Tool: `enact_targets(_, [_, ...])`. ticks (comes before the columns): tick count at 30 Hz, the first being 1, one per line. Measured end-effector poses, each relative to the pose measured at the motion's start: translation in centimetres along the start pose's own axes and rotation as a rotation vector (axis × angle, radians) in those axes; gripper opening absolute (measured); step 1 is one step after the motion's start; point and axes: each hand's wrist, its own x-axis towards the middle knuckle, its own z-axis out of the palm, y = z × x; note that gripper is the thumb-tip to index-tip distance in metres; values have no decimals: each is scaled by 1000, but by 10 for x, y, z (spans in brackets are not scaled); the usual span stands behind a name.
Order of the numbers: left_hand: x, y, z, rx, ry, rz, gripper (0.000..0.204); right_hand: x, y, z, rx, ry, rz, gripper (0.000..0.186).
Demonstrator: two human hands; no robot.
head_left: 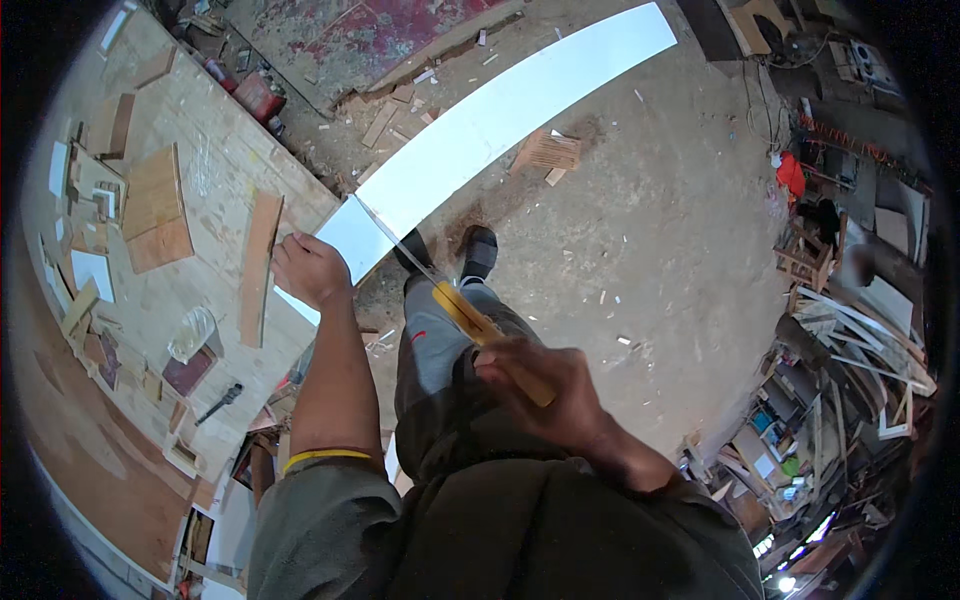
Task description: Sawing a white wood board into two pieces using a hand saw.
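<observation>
A long white board runs from the workbench at the left out over the floor towards the top right. My left hand is closed on its near end, fingers curled at the edge, beside a brown wooden strip lying on the bench. In my closed right hand is the yellow handle of a handsaw. The saw's thin blade lies across the white board, a little past the bench edge, and a line crosses the board there. The blade's underside is hidden.
Wood panels, a clear plastic container and a dark tool lie on the bench. Offcuts are scattered over the floor near my feet. Piled wooden frames stand at the right.
</observation>
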Motion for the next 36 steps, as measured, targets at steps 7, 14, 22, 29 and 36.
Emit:
enact_targets(7, [1,-3,1,34,3,8,27,3,15,-4,39,55,-134,20])
enact_targets(14, [0,-3,1,2,-5,2,25,-25,34,33,-31,100,-169,31])
enact_targets(22, [1,0,0,20,-26,-11,29,5,4,8,36,29,-155,31])
enact_targets(29, [1,1,-3,19,-56,-25,28,54,-35,-16,59,39,-46,19])
enact_targets(36, [1,-3,-1,-10,-46,-1,27,50,-29,30,-73,61,-54,16])
